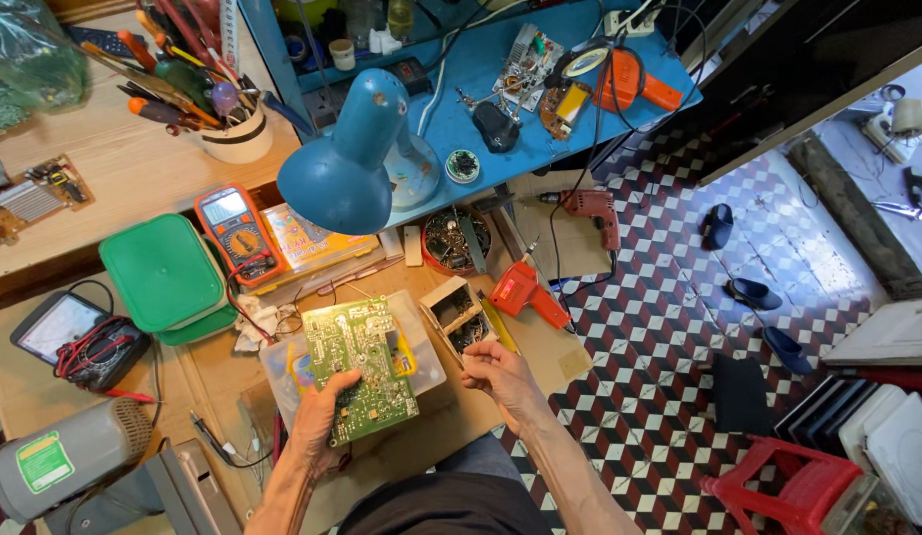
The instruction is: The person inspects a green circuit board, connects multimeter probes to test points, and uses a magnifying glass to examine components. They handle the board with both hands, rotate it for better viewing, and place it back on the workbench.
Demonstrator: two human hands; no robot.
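A checkered floor (669,327) of red, black and white tiles fills the right side, with dark slippers (753,292) and a red stool (793,490) on it. A wooden bench (114,163) and a blue shelf (481,69) crowd the left, under a blue lamp (347,163). On the bench sit a green box (164,272), an orange meter (238,233) and a cup of tools (238,134). The board (362,372), green and rectangular with many small parts and solder points, is held tilted over a clear tray (421,342) at the bench front. The left hand (322,421) grips the board's lower edge. The right hand (501,381), fingers curled shut, hovers just right of it; whether it holds anything I cannot tell.
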